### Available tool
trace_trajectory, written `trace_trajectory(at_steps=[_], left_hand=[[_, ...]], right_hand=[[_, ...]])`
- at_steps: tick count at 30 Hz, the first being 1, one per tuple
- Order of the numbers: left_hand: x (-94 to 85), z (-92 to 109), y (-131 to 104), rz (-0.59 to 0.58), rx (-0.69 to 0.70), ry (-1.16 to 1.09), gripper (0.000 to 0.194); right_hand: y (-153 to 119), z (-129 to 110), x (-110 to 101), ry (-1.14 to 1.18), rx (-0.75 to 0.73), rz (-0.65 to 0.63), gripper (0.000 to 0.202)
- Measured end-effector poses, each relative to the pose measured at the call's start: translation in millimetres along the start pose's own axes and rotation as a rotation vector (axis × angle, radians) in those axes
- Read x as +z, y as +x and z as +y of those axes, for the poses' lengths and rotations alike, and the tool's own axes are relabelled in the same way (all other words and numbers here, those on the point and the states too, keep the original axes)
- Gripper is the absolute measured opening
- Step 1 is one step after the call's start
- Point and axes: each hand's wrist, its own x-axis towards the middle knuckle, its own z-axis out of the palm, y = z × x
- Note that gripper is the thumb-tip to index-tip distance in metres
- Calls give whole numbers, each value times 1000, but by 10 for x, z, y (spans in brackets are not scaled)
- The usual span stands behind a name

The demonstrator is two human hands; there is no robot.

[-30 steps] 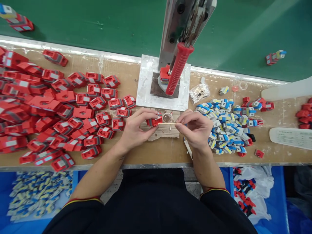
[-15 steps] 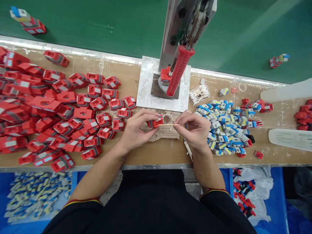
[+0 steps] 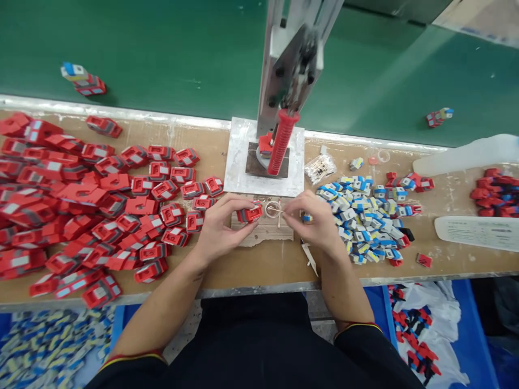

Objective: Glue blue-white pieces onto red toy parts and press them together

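Between the thumb and fingers of my left hand [image 3: 219, 227] is a red toy vehicle part [image 3: 249, 213], held just above the table. My right hand [image 3: 314, 221] pinches a thin cotton swab [image 3: 279, 209], whose far end reaches over a small round clear dish [image 3: 272, 204]. Another swab tip [image 3: 279, 221] shows at the near rim of the dish. A small blue-and-yellow piece [image 3: 307, 218] appears by my right fingers; I cannot tell whether they touch it. Cardboard [image 3: 263, 233] lies beneath the dish.
A hand press [image 3: 281, 143] with a red lever stands behind my hands. Red parts [image 3: 101, 200] are heaped left, white-and-blue pieces [image 3: 360, 216] right. Near the press lies a bag of swabs [image 3: 320, 167]. A white-handled knife [image 3: 310, 256] rests near the front edge.
The swab has come away from the red part and now reaches over the dish. My left hand still holds the red part, now tilted differently. The camera view has shifted.
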Motion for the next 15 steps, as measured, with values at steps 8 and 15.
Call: trace_trajectory(at_steps=[8, 15], left_hand=[[-43, -136, 14, 168, -157, -196, 35], [-34, -218, -11, 263, -237, -489, 46]], right_hand=[[-74, 158, -620, -275, 143, 281, 14], [32, 249, -894, -845, 566, -322, 13]])
